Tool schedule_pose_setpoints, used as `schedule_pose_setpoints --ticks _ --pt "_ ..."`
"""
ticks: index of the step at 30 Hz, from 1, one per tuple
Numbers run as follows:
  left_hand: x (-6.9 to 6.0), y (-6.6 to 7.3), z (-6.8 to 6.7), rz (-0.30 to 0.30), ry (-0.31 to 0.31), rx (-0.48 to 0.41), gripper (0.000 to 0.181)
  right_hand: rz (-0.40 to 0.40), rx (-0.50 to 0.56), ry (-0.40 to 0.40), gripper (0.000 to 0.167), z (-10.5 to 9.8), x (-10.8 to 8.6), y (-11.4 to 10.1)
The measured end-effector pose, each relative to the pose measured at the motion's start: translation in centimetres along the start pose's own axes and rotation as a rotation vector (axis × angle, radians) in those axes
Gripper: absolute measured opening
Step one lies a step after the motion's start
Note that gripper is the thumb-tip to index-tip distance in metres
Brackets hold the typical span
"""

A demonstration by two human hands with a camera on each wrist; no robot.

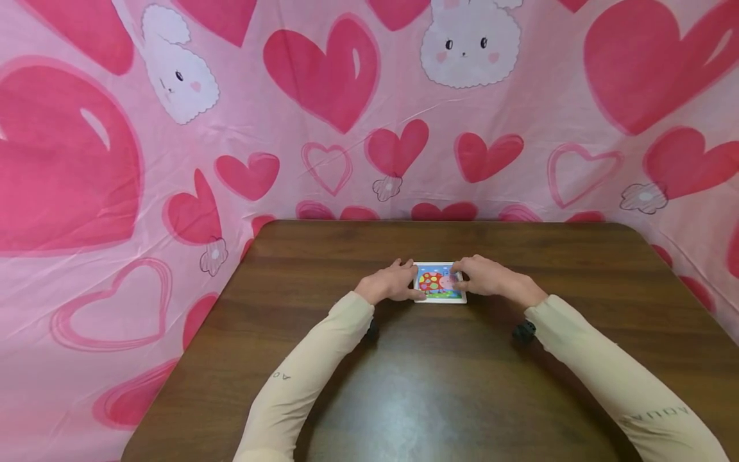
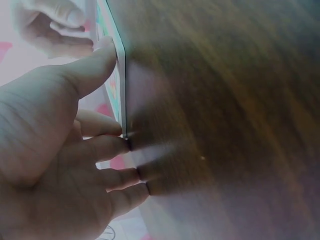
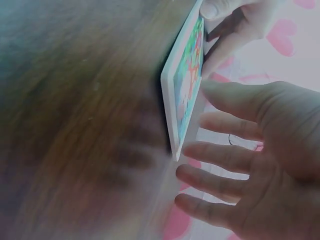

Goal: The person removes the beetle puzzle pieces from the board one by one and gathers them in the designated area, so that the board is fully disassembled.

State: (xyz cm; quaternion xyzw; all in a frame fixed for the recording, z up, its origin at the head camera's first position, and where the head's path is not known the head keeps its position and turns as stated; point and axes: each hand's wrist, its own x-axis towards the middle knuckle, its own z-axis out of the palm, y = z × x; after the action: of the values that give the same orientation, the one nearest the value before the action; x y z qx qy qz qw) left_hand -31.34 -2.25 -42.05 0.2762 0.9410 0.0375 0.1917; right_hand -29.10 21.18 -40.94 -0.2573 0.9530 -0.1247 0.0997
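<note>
A white-edged square picture point(image 1: 436, 283) with a red spotted ladybug on blue and green lies on the table. At its left side my left hand point(image 1: 392, 282) holds it, thumb on the near corner and index finger at the far one; in the left wrist view the other fingertips of this hand point(image 2: 65, 160) touch the wood. My right hand point(image 1: 491, 277) is over the right side, fingers spread. The right wrist view shows its fingers point(image 3: 220, 155) loosely extended beside the picture point(image 3: 187, 90), the thumb near the surface; whether it touches is unclear.
The brown wooden table point(image 1: 427, 372) extends around both arms. Behind it and to the sides hangs a pink cloth point(image 1: 346, 192) with hearts and white rabbit faces. A dark device point(image 1: 524, 332) sits under the right wrist, another point(image 1: 372, 330) under the left.
</note>
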Motion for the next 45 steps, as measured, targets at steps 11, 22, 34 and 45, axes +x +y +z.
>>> schedule_pose_setpoints --ticks 11,22,34,45 --pt "0.1 0.1 -0.1 -0.013 -0.002 0.008 0.081 -0.015 0.059 0.13 0.033 -0.2 1.9 -0.7" --pt "0.0 0.1 -0.1 -0.005 0.0 0.011 0.082 -0.014 0.119 0.123 0.032 0.2 3.5 -1.0" --pt "-0.3 0.1 -0.2 -0.001 -0.007 0.016 0.083 -0.041 0.103 0.11 0.029 0.8 5.0 -1.8" --pt "-0.5 0.2 -0.1 -0.018 0.006 0.013 0.082 0.008 0.101 0.063 0.032 1.1 5.8 -2.2"
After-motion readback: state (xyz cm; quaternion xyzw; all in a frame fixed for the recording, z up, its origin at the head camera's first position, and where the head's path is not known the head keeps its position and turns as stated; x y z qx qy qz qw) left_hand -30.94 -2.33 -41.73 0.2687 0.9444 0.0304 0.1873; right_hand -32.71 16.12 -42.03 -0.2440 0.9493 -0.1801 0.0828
